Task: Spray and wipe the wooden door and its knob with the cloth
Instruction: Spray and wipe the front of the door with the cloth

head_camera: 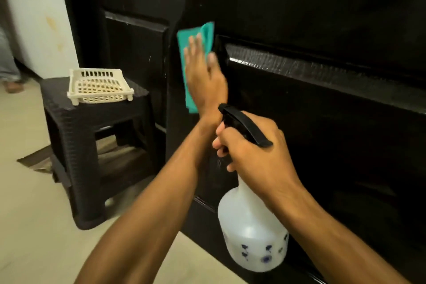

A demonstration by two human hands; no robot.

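I'm pressing my left hand flat on the teal cloth against the door's upright edge, cloth running vertically, while my right hand is gripping the spray bottle lower, nearer me.

Bare forearms, sleeveless, no jewellery

home interior | dark panelled door | stool | tiled floor
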